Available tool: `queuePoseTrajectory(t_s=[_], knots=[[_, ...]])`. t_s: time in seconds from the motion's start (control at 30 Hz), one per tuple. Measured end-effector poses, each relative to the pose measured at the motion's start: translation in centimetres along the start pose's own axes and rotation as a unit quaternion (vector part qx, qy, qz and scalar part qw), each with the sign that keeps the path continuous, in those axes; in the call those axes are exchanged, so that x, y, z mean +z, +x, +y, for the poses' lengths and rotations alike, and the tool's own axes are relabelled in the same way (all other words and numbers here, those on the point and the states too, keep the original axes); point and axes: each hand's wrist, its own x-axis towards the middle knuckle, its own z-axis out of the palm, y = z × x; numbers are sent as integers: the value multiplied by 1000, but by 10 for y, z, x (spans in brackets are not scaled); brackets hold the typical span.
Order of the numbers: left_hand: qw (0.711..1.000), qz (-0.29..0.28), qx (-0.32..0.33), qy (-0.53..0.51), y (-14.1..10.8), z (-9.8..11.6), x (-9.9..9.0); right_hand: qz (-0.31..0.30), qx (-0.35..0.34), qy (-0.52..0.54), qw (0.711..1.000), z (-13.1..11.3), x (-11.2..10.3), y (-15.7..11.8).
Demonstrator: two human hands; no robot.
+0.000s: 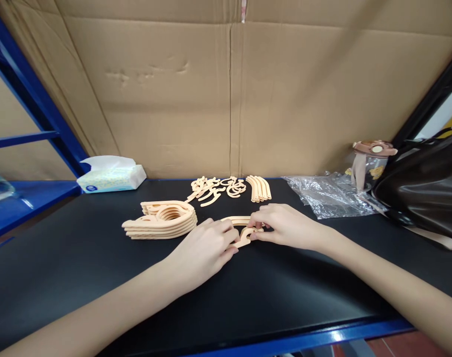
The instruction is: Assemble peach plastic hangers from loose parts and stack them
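A beige plastic folding hanger (242, 242) lies on the black tabletop between my hands. My left hand (207, 248) is closed on its left end, the fingers covering much of it. From the other side my right hand (281, 225) pinches the hanger's right part, near a curved, hook-like piece. The hanger's far bar shows behind the fingertips. Beside my left hand stands a neat stack of similar folded hangers (161, 225). Farther back lie a loose heap of beige hooks (207, 188) and a row of curved hanger arms (259, 188).
A tissue pack (112, 176) sits at the back left by the blue frame (43, 89). Crumpled clear plastic (318, 196), a lidded bottle (370, 163) and a dark bag (426, 188) occupy the right. Cardboard (166, 99) walls the back; a blue edge (322, 337) bounds the front.
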Motion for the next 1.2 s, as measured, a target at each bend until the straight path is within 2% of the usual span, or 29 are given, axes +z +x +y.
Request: queuePoseTrajectory(t_s=[0.33, 0.57, 0.67, 0.8, 1.03, 1.2], knots=[[1000, -7, 0, -22, 1, 0, 2, 35, -40, -107, 993, 0, 2, 1], [1000, 18, 9, 15, 0, -2, 1, 120, 8, -153, 981, 23, -9, 12], [999, 19, 27, 12, -1, -4, 1, 99, 37, -199, 974, 37, -12, 28], [999, 12, 39, 7, -1, -5, 2, 45, 44, -245, 967, 51, -9, 57], [999, 5, 38, 13, -2, -4, 4, 39, 47, -259, 964, 57, 8, 105], [999, 5, 35, 16, -3, -3, 3, 23, 44, -268, 962, 58, 15, 125]])
